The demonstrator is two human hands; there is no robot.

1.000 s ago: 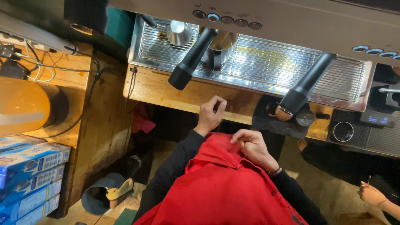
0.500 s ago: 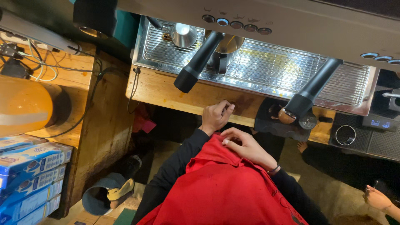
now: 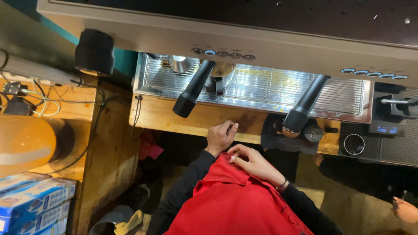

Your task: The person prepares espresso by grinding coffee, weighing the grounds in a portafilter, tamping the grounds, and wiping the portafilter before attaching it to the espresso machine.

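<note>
I wear a red apron (image 3: 235, 204) over black sleeves. My right hand (image 3: 254, 163) lies on the apron's top edge and pinches the red cloth between thumb and fingertips. Just above and to the left, my left hand (image 3: 222, 137) is loosely curled, its knuckles against the front edge of the wooden counter (image 3: 161, 115). I see nothing held in it. The two hands are almost touching.
A steel espresso machine (image 3: 244, 39) fills the top of the view, with two black portafilter handles (image 3: 191, 89) (image 3: 305, 104) over its drip tray (image 3: 261, 85). A small scale (image 3: 387, 128) sits on the right and blue cartons (image 3: 30, 204) at lower left. Another person's hand (image 3: 405, 209) shows at bottom right.
The view has closed in on the machine and counter. My left hand has curled and drawn nearer my right hand, which stays on the apron's top edge.
</note>
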